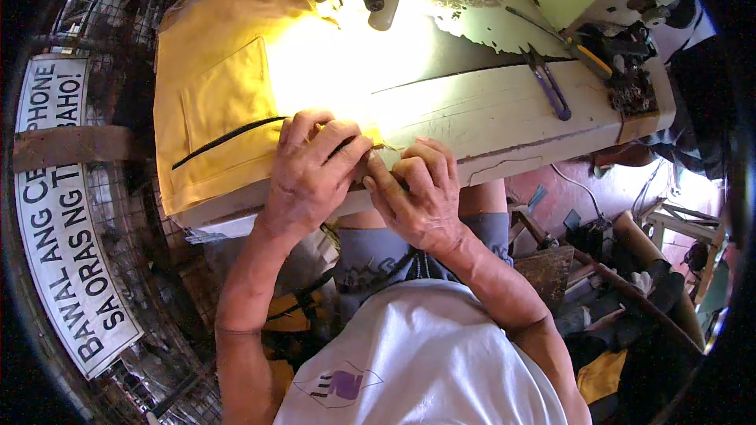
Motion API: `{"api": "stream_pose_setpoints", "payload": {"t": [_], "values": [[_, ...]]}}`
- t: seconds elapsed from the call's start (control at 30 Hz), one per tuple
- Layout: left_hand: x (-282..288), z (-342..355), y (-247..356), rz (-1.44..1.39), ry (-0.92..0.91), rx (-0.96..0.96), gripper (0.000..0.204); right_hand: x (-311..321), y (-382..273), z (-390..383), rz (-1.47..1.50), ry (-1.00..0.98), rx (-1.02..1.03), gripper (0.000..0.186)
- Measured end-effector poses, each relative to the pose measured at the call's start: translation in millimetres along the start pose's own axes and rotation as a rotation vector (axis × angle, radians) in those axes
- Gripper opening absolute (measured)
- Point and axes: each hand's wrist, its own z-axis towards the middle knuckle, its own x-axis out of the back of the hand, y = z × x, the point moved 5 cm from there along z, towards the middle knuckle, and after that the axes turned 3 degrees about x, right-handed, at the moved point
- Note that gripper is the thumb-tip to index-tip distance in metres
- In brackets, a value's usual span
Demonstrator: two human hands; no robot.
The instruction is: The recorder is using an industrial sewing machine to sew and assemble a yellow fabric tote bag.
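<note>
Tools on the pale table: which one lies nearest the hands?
The purple-handled snips, closest to the right hand; the yellow-and-black-handled tool lies farther off.

A broad yellow fabric piece (213, 31) lies mostly flat, spread left of and beyond the left hand (311, 161); a rectangular stitched panel (232, 94) sits on it, ahead and left of that hand; a narrow black strip (228, 142) slants across it to the hand's fingers; its edge is pinched there, beside the right hand (421, 193).
</note>
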Motion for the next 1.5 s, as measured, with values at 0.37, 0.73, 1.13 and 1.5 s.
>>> {"api": "stream_pose_setpoints", "payload": {"t": [0.37,0.73,1.13,1.5], "values": [[4.5,9.4,-15.9,-0.208,-0.102,0.099,0.015,8.9,6.9,12.1,0.054,-0.23,0.113,0.04],[-4.3,6.7,-18.8,0.005,-0.03,0.007,0.03,11.8,7.3,19.1,0.106,-0.286,0.115,0.034],[-7.8,7.6,-21.9,-0.05,-0.112,0.137,0.036,11.2,14.9,27.9,0.2,-0.412,0.228,0.041],[-3.5,28.1,-33.5,-0.003,-0.281,0.058,0.034,9.0,23.5,49.8,0.254,-0.461,0.196,0.035]]}}
